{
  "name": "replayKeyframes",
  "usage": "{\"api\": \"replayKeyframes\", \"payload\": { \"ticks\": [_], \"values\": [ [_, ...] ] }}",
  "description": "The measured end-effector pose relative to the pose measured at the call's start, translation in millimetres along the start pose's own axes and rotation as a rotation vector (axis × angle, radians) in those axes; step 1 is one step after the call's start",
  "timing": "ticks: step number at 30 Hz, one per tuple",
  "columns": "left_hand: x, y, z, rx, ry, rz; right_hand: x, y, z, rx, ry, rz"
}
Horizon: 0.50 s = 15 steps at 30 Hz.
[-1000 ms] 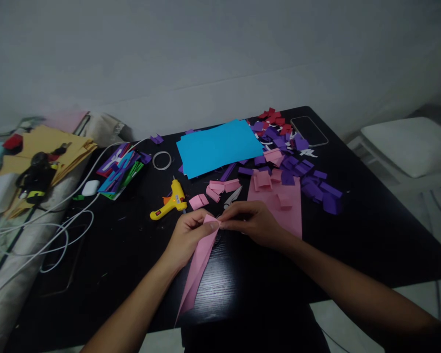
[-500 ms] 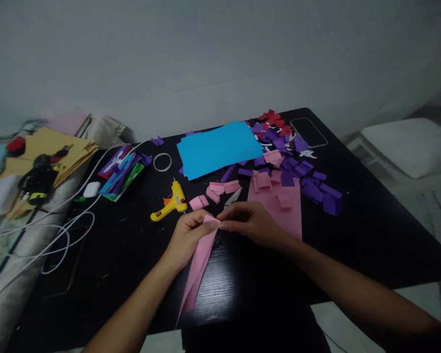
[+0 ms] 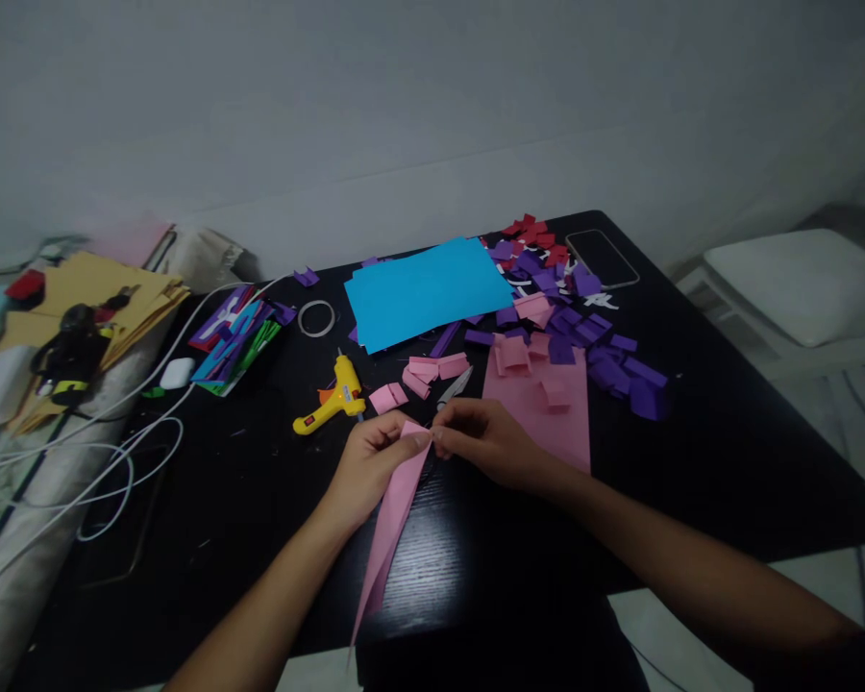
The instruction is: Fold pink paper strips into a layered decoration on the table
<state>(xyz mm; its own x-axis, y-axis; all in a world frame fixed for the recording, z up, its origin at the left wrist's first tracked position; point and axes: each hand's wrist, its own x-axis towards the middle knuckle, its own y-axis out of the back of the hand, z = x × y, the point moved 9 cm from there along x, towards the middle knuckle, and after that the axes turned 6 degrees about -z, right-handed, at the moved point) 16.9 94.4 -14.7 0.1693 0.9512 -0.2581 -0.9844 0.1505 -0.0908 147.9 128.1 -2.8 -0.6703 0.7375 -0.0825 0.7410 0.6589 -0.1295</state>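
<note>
A long folded strip of pink paper (image 3: 396,505) hangs down toward the table's front edge. My left hand (image 3: 375,466) grips its upper end, thumb on top. The fingertips of my right hand (image 3: 486,442) are pinched at the strip's top right corner, touching the left thumb tip. Just behind the hands lie scissors (image 3: 456,387), their handles partly hidden, and several small folded pink pieces (image 3: 425,371). A yellow glue gun (image 3: 335,396) rests to the left. Right of the hands lies a pink sheet (image 3: 537,423) with small pink pieces on it.
Blue sheets (image 3: 429,293) lie at the back of the black table (image 3: 259,500). Purple pieces (image 3: 609,370), red pieces (image 3: 530,231) and a phone (image 3: 604,259) are at the right. A tape roll (image 3: 316,318), white cables (image 3: 126,447) and an earbud case (image 3: 180,373) are at the left.
My right fingertips have curled in slightly at the strip's corner. The strip's lower end looks a little narrower, and the whole view has shifted slightly.
</note>
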Motion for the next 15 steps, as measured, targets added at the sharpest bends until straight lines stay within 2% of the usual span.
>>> {"api": "replayKeyframes", "payload": {
  "ticks": [7,15],
  "values": [
    [0.4,1.8,-3.1,0.028,0.016,0.005,0.4,1.2,0.1,-0.017,-0.002,0.010],
    [0.5,8.5,5.7,0.133,-0.065,0.049,1.2,2.6,-2.8,-0.041,0.024,0.020]
  ]
}}
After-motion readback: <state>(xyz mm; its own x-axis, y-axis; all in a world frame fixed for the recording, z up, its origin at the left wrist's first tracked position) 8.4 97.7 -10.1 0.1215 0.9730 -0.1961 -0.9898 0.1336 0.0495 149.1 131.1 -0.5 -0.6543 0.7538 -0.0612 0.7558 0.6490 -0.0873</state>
